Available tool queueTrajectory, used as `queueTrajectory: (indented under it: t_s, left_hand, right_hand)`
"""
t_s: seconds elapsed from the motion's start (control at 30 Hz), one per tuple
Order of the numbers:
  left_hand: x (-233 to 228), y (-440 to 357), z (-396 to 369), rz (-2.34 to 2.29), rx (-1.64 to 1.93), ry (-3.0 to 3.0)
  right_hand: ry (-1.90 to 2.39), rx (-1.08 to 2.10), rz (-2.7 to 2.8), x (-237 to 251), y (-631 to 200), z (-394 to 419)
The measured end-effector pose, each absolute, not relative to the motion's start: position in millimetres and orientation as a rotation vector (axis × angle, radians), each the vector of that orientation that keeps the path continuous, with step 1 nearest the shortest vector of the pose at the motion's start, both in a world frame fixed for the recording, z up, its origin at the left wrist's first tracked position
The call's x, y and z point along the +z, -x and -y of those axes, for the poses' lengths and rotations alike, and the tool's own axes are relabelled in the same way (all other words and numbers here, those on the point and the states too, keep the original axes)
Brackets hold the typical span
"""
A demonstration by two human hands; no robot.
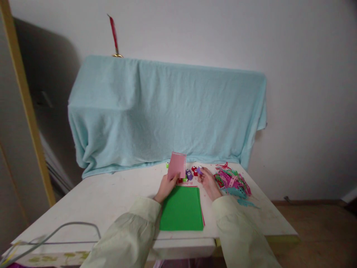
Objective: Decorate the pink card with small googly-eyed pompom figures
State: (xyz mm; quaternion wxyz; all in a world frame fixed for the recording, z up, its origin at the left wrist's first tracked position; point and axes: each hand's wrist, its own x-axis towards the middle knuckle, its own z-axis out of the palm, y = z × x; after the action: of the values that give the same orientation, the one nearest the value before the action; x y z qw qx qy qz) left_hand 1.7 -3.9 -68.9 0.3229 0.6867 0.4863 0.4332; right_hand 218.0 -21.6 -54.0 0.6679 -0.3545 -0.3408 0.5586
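My left hand [169,186] holds a pink sheet of paper [176,165] by its lower edge, fingers closed on it. Rows of small punched holes run along the sheet's top and right edges. My right hand [208,180] pinches a small purple paper punch [199,170], just right of the sheet and apart from it. Between the hands, more small punches stand on the table, among them a dark purple one [189,175] and a red one [194,170]. A stack of green sheets [182,210] lies below my hands, with a red edge showing under it.
A heap of punched paper strips [232,182] in pink, red, green and blue lies at the right of the white table [111,197]. A light blue cloth [167,111] hangs behind it. A grey cable [75,223] crosses the front left corner.
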Motion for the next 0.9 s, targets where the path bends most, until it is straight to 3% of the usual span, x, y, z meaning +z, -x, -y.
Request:
queueTrajectory:
  t_s: [0.63,0.9]
  left_hand:
    - [-68,-2,4,-1.291,1.139,-1.806]
    - [-70,-1,1,-1.307,1.161,-1.771]
  right_hand:
    - [0.922,1.044,1.100,-59,-214,29]
    - [1.112,0.580,1.300,-77,-212,19]
